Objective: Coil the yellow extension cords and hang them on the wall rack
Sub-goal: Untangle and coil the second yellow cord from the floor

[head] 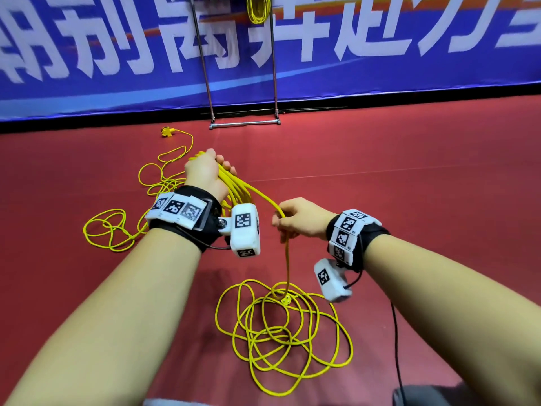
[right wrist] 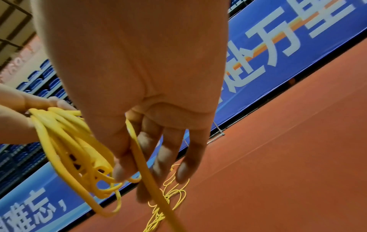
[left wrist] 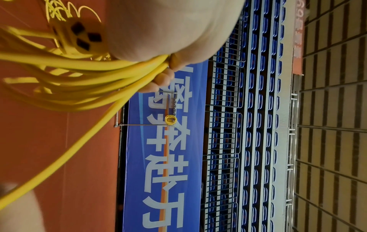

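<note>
Many loops of a yellow cord are bunched in the left hand, fingers curled tight round them. One strand runs to the right hand, which pinches it, then drops to a loose pile on the red floor. At 12 o'clock, a coiled cord hangs on the metal rack.

Both forearms reach forward; the left hand is fisted round gathered cord loops, the right hand pinches one strand beside them.
</note>
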Demonstrator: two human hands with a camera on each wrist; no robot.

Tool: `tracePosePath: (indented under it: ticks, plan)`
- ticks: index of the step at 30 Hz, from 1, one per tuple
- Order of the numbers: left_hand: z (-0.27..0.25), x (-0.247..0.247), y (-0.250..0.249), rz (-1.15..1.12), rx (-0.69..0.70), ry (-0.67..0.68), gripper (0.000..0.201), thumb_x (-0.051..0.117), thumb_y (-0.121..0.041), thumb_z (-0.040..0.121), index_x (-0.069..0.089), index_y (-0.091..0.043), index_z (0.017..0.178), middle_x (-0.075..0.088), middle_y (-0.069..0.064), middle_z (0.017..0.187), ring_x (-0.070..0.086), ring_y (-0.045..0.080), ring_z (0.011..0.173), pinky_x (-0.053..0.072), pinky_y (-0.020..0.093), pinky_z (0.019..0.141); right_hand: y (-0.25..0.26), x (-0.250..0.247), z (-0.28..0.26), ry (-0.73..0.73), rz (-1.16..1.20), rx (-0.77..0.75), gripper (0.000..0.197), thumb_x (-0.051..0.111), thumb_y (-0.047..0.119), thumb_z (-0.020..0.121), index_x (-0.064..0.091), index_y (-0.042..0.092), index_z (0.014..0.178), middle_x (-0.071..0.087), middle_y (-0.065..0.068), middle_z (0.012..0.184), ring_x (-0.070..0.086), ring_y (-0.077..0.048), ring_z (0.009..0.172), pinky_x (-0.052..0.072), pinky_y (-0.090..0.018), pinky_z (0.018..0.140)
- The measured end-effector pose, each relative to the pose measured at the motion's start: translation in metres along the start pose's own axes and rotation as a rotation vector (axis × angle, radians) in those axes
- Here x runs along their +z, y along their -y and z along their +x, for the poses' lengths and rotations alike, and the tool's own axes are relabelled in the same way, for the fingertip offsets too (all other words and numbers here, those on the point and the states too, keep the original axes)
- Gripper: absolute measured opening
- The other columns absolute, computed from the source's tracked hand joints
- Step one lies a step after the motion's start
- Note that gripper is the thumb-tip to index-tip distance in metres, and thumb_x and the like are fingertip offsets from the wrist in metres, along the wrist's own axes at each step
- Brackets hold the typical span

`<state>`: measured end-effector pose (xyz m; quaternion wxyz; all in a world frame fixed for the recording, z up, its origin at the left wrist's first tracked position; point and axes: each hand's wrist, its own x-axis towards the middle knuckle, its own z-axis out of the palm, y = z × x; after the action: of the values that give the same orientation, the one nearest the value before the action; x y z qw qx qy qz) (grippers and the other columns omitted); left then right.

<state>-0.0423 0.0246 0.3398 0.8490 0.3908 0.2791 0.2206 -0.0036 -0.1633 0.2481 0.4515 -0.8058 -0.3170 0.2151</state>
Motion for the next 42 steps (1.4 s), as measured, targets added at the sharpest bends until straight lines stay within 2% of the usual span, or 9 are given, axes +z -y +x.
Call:
tracePosePath:
  ticks: [9, 12, 16, 21, 25, 30, 34, 36, 42]
  plan:
    - [0.017, -0.003, -0.011, -0.036, 0.064, -0.005, 0.027, 0.041, -0.009, 0.100, 0.043, -0.011, 0.074, 0.042, 0.002, 0.060, 0.040, 0.014, 0.045, 0.037, 0.023, 0.051, -0.045, 0.008, 0.020, 0.181, -0.041, 0.154, 0.018, 0.057, 0.001, 0.090, 0.066, 0.016, 0.083, 0.066, -0.010, 0.073, 0.062, -0.019, 0.069, 0.042, -0.027, 0.062]
    - [0.019, -0.006, -0.012, -0.021, 0.063, 0.025, 0.029, 0.043, -0.008, 0.098, 0.043, -0.011, 0.069, 0.041, 0.001, 0.055, 0.039, 0.013, 0.039, 0.037, 0.020, 0.048, -0.056, 0.012, 0.022, 0.219, -0.127, 0.191, 0.009, 0.062, 0.016, 0.093, 0.071, 0.014, 0.093, 0.067, -0.001, 0.069, 0.060, -0.010, 0.065, 0.043, -0.025, 0.064]
    - [0.025, -0.013, -0.015, 0.009, 0.021, 0.073, 0.026, 0.049, -0.011, 0.096, 0.044, -0.012, 0.070, 0.042, -0.001, 0.056, 0.037, 0.013, 0.039, 0.035, 0.022, 0.047, -0.065, 0.011, 0.024, 0.213, -0.125, 0.206, 0.022, 0.056, 0.026, 0.099, 0.071, 0.012, 0.107, 0.067, -0.001, 0.073, 0.062, -0.013, 0.070, 0.046, -0.025, 0.065]
    - [0.028, -0.020, -0.015, 0.088, -0.001, 0.110, 0.026, 0.051, -0.012, 0.097, 0.042, -0.015, 0.072, 0.041, -0.003, 0.051, 0.034, 0.010, 0.037, 0.033, 0.019, 0.043, -0.074, 0.008, 0.025, 0.145, -0.192, 0.205, 0.029, 0.061, 0.031, 0.096, 0.072, 0.009, 0.111, 0.055, -0.010, 0.070, 0.058, -0.019, 0.060, 0.048, -0.021, 0.058]
    - [0.028, -0.018, -0.013, 0.103, 0.019, 0.104, 0.022, 0.051, -0.011, 0.096, 0.041, -0.017, 0.077, 0.040, -0.004, 0.050, 0.033, 0.010, 0.036, 0.032, 0.018, 0.042, -0.078, 0.000, 0.022, 0.145, -0.269, 0.231, 0.022, 0.061, 0.019, 0.096, 0.071, 0.008, 0.111, 0.064, -0.010, 0.078, 0.060, -0.015, 0.061, 0.046, -0.022, 0.059]
    - [0.033, -0.019, -0.010, 0.131, 0.029, 0.098, 0.022, 0.053, -0.012, 0.094, 0.042, -0.016, 0.076, 0.040, -0.004, 0.050, 0.032, 0.010, 0.036, 0.031, 0.018, 0.042, -0.090, -0.010, 0.011, 0.141, -0.329, 0.283, 0.022, 0.059, 0.034, 0.097, 0.073, 0.016, 0.095, 0.066, 0.000, 0.070, 0.055, -0.004, 0.058, 0.040, -0.013, 0.054]
    - [0.033, -0.017, -0.004, 0.180, 0.028, 0.105, 0.021, 0.056, -0.012, 0.093, 0.046, -0.017, 0.076, 0.038, -0.004, 0.054, 0.030, 0.009, 0.037, 0.029, 0.017, 0.041, -0.094, -0.018, 0.009, 0.076, -0.260, 0.330, 0.028, 0.064, 0.051, 0.089, 0.074, 0.025, 0.089, 0.056, -0.002, 0.069, 0.051, -0.014, 0.062, 0.042, -0.025, 0.066]
    - [0.032, -0.016, 0.002, 0.236, 0.034, 0.111, 0.021, 0.058, -0.012, 0.093, 0.048, -0.017, 0.076, 0.037, -0.004, 0.051, 0.030, 0.008, 0.036, 0.027, 0.015, 0.040, -0.090, -0.018, 0.008, 0.079, -0.213, 0.381, 0.030, 0.065, 0.056, 0.085, 0.072, 0.027, 0.089, 0.044, -0.003, 0.070, 0.042, -0.017, 0.061, 0.038, -0.026, 0.062]
    - [0.030, -0.014, 0.010, 0.298, -0.021, 0.151, 0.022, 0.059, -0.013, 0.094, 0.047, -0.018, 0.075, 0.036, -0.005, 0.048, 0.030, 0.007, 0.034, 0.027, 0.014, 0.038, -0.086, -0.017, 0.014, -0.007, -0.091, 0.450, 0.027, 0.060, 0.036, 0.085, 0.054, 0.014, 0.069, 0.036, -0.005, 0.064, 0.034, -0.021, 0.054, 0.028, -0.029, 0.055]
